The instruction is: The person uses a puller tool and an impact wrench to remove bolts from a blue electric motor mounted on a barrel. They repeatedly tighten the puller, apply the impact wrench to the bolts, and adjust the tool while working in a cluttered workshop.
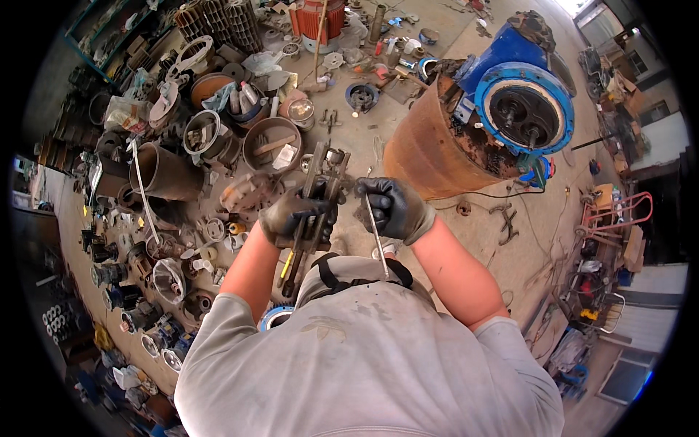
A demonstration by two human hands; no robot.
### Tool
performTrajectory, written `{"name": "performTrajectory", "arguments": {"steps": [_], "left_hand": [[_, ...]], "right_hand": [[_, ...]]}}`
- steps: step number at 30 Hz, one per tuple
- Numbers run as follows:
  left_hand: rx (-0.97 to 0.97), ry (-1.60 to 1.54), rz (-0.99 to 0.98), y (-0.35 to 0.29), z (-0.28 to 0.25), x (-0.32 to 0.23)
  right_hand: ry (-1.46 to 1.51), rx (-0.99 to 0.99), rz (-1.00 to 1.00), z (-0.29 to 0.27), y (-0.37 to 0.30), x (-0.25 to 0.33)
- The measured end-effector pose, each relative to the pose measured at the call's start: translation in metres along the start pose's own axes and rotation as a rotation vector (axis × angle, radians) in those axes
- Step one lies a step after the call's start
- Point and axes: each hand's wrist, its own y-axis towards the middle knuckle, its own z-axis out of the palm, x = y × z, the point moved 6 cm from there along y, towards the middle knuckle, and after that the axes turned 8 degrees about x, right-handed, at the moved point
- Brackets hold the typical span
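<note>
Both my hands wear dark, dirty work gloves. My left hand [297,216] is closed around a bundle of long, dark metal bars [318,171], which looks like a jawed puller. One thin piece near its lower end is yellow [286,266]. Between the fingers of my right hand [394,210] is a slim metal rod [376,237], slanting down toward my body. The two hands are apart, held in front of my waist. Beyond my right hand stands a rusty drum [426,146].
A blue machine housing [526,109] with a round dark opening sits on the drum. On the left, the floor holds buckets [271,142], a large pot [167,172] and several metal parts. A red motor [318,22] is at the back; a red hand truck [619,218] stands right.
</note>
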Motion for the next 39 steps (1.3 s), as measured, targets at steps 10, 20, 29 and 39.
{"name": "performTrajectory", "arguments": {"steps": [10, 20, 29, 39], "left_hand": [[0.059, -0.303, 0.005, 0.01, -0.015, -0.001], [-0.003, -0.258, -0.149, -0.01, 0.005, -0.025], [0.303, -0.734, 0.051, 0.005, -0.003, 0.004], [0.1, -0.503, 0.135, 0.0, -0.005, 0.002]], "right_hand": [[-1.235, -0.39, -0.365, 0.028, 0.012, 0.028], [-1.678, -0.598, -0.48, 0.025, 0.018, 0.045], [-2.119, -0.601, -1.33, 0.051, -0.003, 0.067], [-0.904, -0.387, -0.316, 0.022, 0.027, 0.038]]}}
